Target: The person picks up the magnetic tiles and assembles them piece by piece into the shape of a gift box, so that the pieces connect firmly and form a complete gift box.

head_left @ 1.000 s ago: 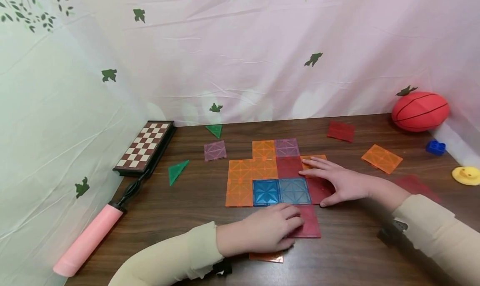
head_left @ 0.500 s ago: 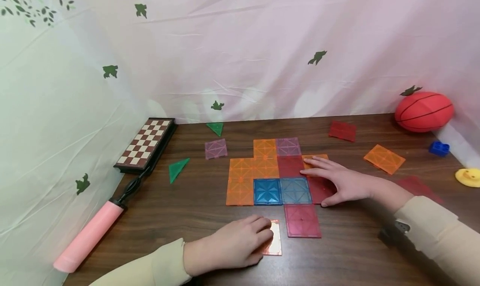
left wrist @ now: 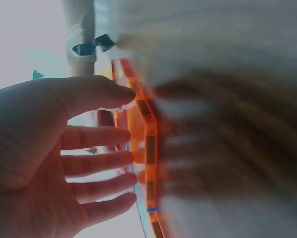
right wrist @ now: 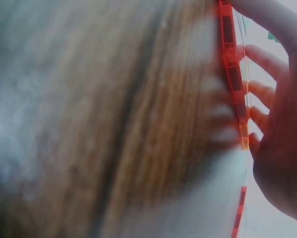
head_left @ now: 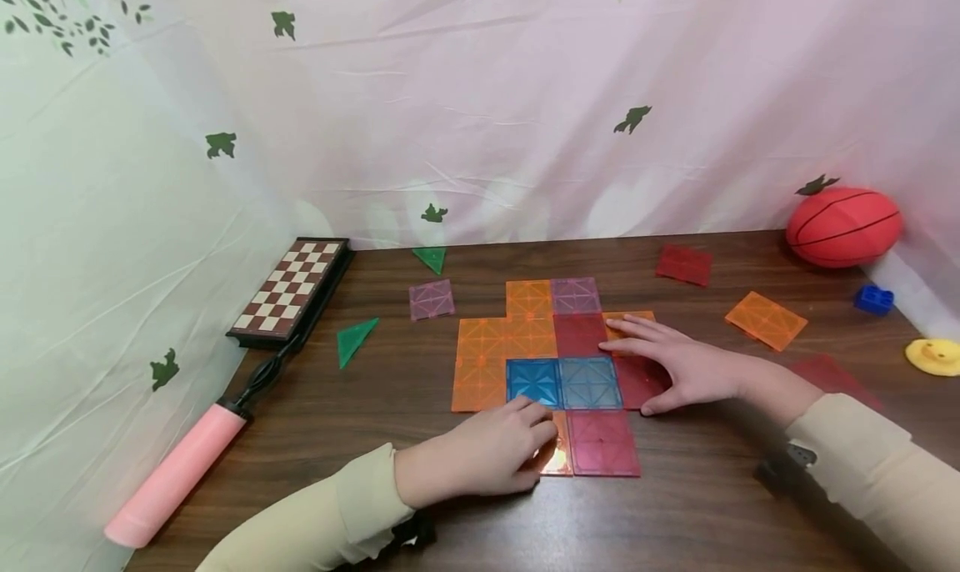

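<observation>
Head view: I had the left hand [head_left: 491, 447] at lower centre. Fingers lightly bent in that view, fairly straight and a bit apart in the left wrist view; fingertips and thumb rested on a glossy orange translucent plastic square tile [head_left: 561, 459]. It touched the tile; I saw no firm grip around it. That tile lay flat, part hidden by the hand, right edge against a magenta translucent square tile [head_left: 604, 444] and just below a deep blue square tile [head_left: 533, 383]. The hand hid much of that upper edge.

Right of centre, the right hand [head_left: 682, 368] was spread wide, thumb well away from fingers, grasping nothing. Its fingers lay over an orange square tile [head_left: 617, 333] and a dark red square tile [head_left: 636, 383], thumb at the red one's lower edge.

Rest of the patch, mid-frame: a grey-blue square tile [head_left: 590, 381] between the blue and dark red ones, a crimson square tile [head_left: 579, 335] above it, a purple square tile [head_left: 575, 295] on top, a block of orange square tiles [head_left: 482, 343] on the left side.

Loose, left of the patch: a pale purple square tile [head_left: 431, 299] and two green triangular tiles [head_left: 356, 340]. Upper right: a red tile [head_left: 684, 265] and a tilted orange tile [head_left: 766, 319]. Far right: a red ball with black lines [head_left: 846, 228], a blue toy brick [head_left: 874, 299], a yellow duck [head_left: 933, 357]. Far left: a brown-and-white chequered board [head_left: 288, 293], a pink-and-black pump [head_left: 176, 476]. All on a dark wood-grain table [head_left: 375, 439].
</observation>
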The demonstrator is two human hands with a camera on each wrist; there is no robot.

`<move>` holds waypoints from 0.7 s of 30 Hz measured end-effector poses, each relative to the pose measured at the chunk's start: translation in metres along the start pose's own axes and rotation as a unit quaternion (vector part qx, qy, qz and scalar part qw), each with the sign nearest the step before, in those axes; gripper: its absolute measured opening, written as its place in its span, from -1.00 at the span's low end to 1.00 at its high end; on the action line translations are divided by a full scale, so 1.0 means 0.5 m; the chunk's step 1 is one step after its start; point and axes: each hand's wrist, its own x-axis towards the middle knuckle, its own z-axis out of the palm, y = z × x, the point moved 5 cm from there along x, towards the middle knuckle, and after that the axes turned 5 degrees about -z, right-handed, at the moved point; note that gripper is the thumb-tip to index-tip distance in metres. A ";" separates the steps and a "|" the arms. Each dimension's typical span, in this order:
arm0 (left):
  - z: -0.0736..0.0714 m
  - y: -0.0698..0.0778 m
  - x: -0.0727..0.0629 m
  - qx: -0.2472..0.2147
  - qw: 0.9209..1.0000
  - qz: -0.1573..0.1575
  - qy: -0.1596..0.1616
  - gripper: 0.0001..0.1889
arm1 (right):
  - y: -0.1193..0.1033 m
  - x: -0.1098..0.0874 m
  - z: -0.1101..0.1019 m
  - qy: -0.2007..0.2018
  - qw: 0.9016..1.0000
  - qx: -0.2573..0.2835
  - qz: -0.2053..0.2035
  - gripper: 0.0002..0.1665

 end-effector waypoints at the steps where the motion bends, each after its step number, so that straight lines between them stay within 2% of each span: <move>1: 0.001 -0.001 0.005 0.000 1.000 -0.008 -0.009 -0.60 | 0.000 0.000 0.000 0.000 1.000 0.000 0.000 0.12; 6: 0.013 0.004 0.041 0.020 0.997 -0.056 -0.049 -0.19 | 0.001 -0.001 0.002 0.004 1.000 -0.004 0.000 0.12; 10: 0.021 0.013 0.062 0.036 0.994 -0.077 -0.064 -0.13 | -0.005 0.001 0.007 0.008 1.000 -0.008 0.006 0.10; 12: 0.022 0.015 0.066 0.051 0.994 -0.074 -0.061 -0.15 | -0.012 -0.001 0.006 0.011 1.000 -0.004 0.021 0.08; 16: 0.023 0.020 0.069 0.095 0.993 -0.050 -0.048 -0.20 | -0.027 -0.018 -0.010 0.045 0.994 0.010 0.100 0.03; 19: 0.022 0.025 0.069 0.121 0.992 -0.030 -0.033 -0.19 | -0.035 -0.044 -0.024 0.077 0.980 0.013 0.182 0.01; 21: 0.021 0.027 0.068 0.128 0.991 -0.023 -0.022 -0.21 | -0.041 -0.058 -0.028 0.088 0.972 0.023 0.217 -0.01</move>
